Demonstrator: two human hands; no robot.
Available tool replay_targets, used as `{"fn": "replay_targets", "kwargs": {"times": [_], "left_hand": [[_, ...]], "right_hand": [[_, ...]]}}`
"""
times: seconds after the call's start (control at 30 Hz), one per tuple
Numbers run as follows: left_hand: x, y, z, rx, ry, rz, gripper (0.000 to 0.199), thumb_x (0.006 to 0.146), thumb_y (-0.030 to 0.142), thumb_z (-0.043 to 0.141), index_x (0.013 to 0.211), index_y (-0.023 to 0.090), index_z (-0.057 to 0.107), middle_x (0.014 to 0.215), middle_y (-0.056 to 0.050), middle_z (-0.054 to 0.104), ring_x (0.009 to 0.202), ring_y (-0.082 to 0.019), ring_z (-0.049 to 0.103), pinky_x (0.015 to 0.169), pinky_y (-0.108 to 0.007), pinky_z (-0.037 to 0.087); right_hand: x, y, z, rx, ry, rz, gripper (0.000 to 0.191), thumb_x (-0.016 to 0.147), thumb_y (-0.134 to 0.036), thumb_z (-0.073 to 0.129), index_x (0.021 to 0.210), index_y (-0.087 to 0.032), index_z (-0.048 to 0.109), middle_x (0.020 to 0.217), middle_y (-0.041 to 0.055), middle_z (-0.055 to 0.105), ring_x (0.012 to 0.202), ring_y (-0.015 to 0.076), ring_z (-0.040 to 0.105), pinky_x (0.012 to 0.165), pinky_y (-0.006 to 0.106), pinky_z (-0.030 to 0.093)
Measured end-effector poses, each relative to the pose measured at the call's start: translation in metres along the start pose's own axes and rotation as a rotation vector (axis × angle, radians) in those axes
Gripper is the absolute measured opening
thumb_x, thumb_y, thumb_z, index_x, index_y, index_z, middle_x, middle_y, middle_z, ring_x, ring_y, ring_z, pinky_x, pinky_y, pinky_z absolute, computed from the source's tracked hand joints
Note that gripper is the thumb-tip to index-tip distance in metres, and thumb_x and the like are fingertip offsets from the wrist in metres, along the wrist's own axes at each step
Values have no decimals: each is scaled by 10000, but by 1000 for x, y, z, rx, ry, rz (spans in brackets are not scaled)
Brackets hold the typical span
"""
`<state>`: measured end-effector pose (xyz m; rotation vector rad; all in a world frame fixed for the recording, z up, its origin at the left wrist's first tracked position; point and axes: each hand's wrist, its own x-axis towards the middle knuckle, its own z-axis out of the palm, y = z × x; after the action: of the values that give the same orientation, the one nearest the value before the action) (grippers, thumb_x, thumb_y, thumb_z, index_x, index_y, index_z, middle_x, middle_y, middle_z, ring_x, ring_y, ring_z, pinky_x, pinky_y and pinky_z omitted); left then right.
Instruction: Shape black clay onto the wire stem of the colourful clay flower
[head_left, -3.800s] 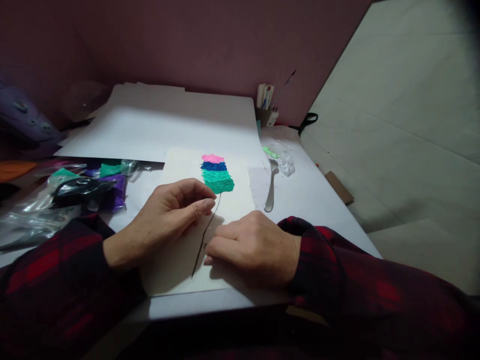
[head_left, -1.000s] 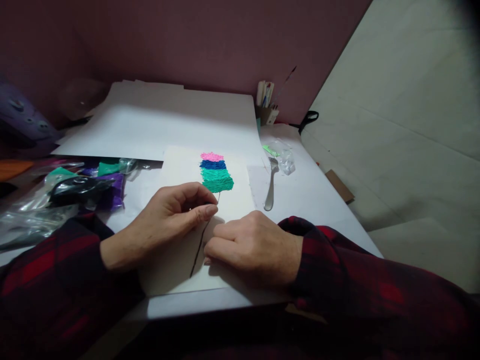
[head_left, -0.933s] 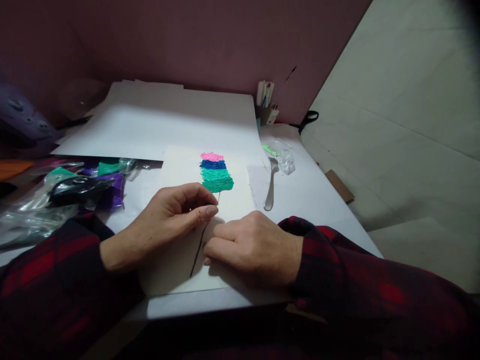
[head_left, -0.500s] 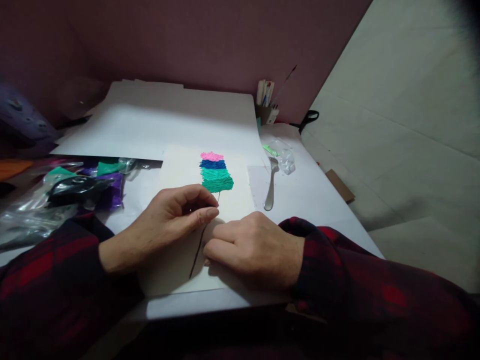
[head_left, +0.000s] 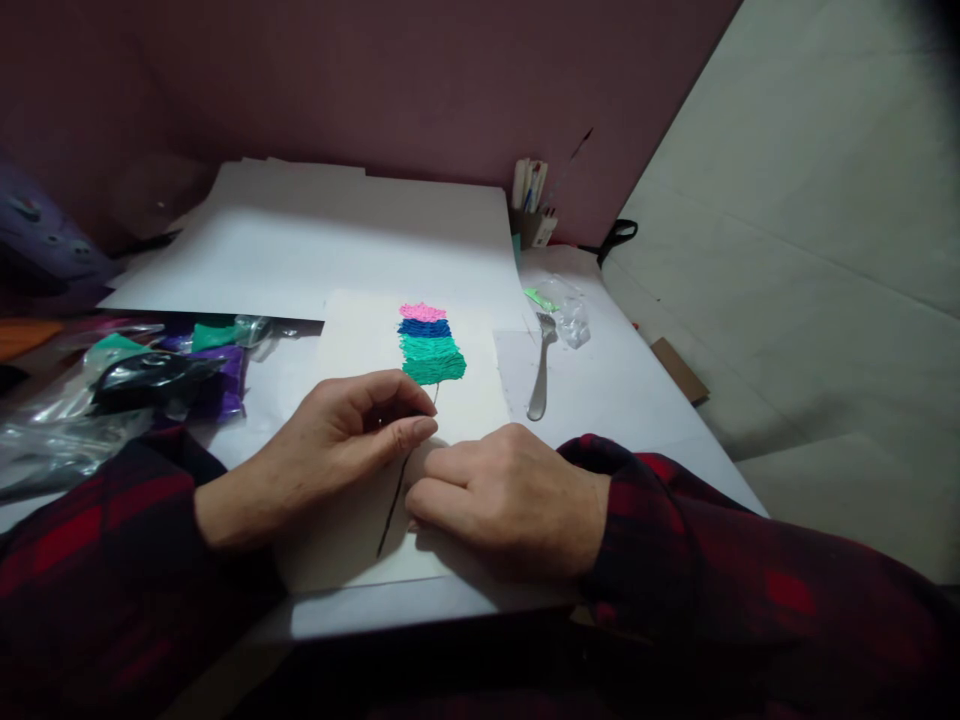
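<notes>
White paper sheets (head_left: pixel 337 240): large, flat, beyond both hands.
Cream card (head_left: pixel 358 345): beneath both hands, its long side running away from the wearer.
Plastic bags (head_left: pixel 82 430): heaped left of the left hand, with black, purple and green among them.
Left hand (head_left: pixel 334 435): over the card; thumb and forefinger tips nearly meet in a pinch, whether on anything cannot be told.
Right hand (head_left: pixel 506 500): on the near, right side of the left fingertips; fingers curled under, contents hidden.
Fork (head_left: pixel 540 375): beyond the right hand, tines pointing away.
Striped patch (head_left: pixel 433 345): on the card, just beyond the left fingertips; pink farthest, then dark blue, then greens nearest the pinch.
Dark line (head_left: pixel 391 512): thinnest item, drawn or laid, cannot be told; long axis slants from the patch's near edge towards the wearer and leftward. Left fingertips are nearer its upper stretch, right fingers just beside its middle, contact unclear; the lower end lies free of both, on the near side of the pinch.
</notes>
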<state>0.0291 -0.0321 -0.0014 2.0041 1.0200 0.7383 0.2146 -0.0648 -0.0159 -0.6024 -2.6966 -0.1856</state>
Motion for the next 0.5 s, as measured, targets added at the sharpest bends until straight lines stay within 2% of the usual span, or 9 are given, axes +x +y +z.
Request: {"fn": "replay_targets", "kwargs": {"times": [0.5], "left_hand": [[-1,0,0,-27,-14,13,80,852,216,582,838,162,639,756,8,662,695,-118,576,628,-214,469]], "right_hand": [[0,-1,-1,-25,-21,0,169,894,-131,449,759,-165,544,679,-19,554,563,111,463,443,285,230]]}}
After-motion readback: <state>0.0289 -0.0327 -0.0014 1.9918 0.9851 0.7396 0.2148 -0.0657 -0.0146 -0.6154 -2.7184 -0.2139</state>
